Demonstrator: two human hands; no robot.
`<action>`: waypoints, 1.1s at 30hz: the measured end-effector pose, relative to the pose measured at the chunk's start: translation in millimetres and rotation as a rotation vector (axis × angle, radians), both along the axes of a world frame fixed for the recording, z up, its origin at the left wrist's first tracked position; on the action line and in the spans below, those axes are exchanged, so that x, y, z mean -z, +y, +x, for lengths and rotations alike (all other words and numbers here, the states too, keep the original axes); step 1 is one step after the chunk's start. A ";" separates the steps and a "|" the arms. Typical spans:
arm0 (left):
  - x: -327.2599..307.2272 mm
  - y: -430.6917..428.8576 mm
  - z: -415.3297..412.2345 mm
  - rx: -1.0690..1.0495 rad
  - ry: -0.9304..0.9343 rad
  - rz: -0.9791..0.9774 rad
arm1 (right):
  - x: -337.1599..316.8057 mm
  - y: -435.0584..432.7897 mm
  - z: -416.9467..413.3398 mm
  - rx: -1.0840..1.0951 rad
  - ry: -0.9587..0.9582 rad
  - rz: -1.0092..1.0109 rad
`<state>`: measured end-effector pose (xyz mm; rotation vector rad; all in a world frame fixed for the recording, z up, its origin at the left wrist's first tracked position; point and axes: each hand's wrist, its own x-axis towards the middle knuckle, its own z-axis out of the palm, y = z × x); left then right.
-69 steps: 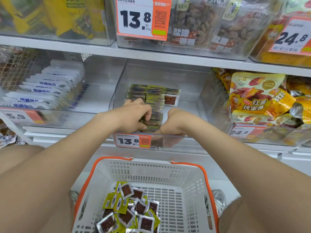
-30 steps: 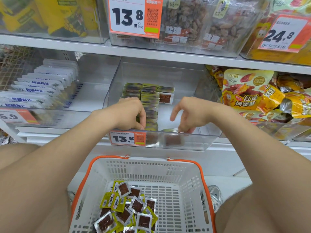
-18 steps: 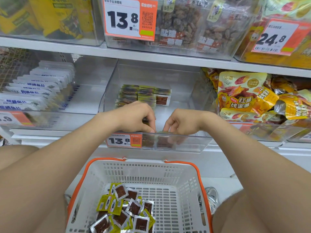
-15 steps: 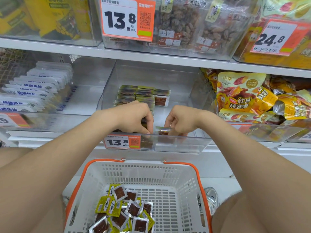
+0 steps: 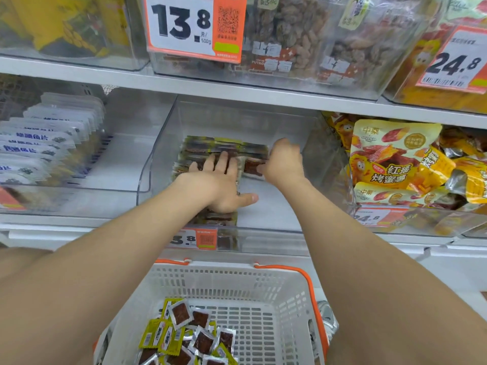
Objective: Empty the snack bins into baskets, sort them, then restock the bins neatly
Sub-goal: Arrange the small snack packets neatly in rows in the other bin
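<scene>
Snack packets [image 5: 200,146] stand in rows inside the clear bin [image 5: 159,154] on the white shelf [image 5: 66,229]; the left hand [image 5: 218,183] lies flat on them, fingers straight and spread, while just to its right the right hand [image 5: 283,162], fingers curled, pinches one brown-windowed packet [image 5: 251,167] at the back row's end.

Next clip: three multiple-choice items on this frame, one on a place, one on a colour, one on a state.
1. Where do the loose packets lie?
A. in the basket
B. on the floor
C. on the top shelf
2. What colour is the basket's rim?
A. blue
B. orange
C. green
3. How is the left hand?
A. flat on the packet row in the clear bin
B. fisted, empty
C. gripping a handle
Answers: 1 A, they heap on its white grid floor; 2 B, orange edges it; 3 A, straight fingers press the row.
</scene>
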<state>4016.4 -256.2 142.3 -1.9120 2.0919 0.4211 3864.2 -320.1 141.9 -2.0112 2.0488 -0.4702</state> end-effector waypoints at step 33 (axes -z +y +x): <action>92.9 178.8 36.1 0.180 0.084 0.251 | 47.8 241.8 -14.4 -0.550 -0.015 0.413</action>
